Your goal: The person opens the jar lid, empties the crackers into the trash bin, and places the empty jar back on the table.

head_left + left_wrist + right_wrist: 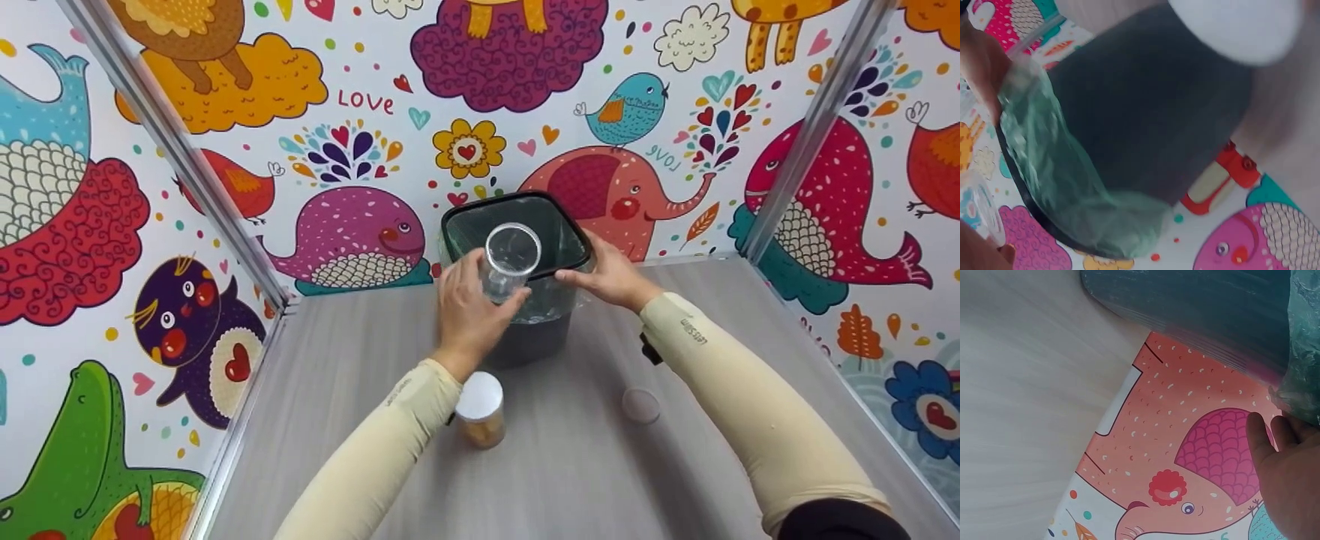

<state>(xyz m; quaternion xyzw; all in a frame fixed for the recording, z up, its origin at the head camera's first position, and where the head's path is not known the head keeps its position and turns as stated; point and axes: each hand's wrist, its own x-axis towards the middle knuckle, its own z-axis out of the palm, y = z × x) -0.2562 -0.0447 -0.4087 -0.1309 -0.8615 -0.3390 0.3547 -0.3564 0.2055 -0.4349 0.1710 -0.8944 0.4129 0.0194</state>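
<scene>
My left hand (472, 304) holds a clear plastic jar (514, 255) over the near part of a dark trash bin (525, 341). The jar's round rim faces up toward the head camera, and I see no lid on it. With my right hand (615, 274) I grip the bin's black rim at its right corner, thumb on the near side. A green translucent bag (1067, 163) lines the bin and folds down over its outside. In the right wrist view, the right hand's fingers (1261, 439) lie beside the bag; some are hidden.
A second jar (482, 424) with a white top and yellowish-brown contents stands on the table below my left wrist. A clear round disc (641, 405), possibly a lid, lies to the right. Patterned wall panels (360, 232) rise close behind the bin and at both sides.
</scene>
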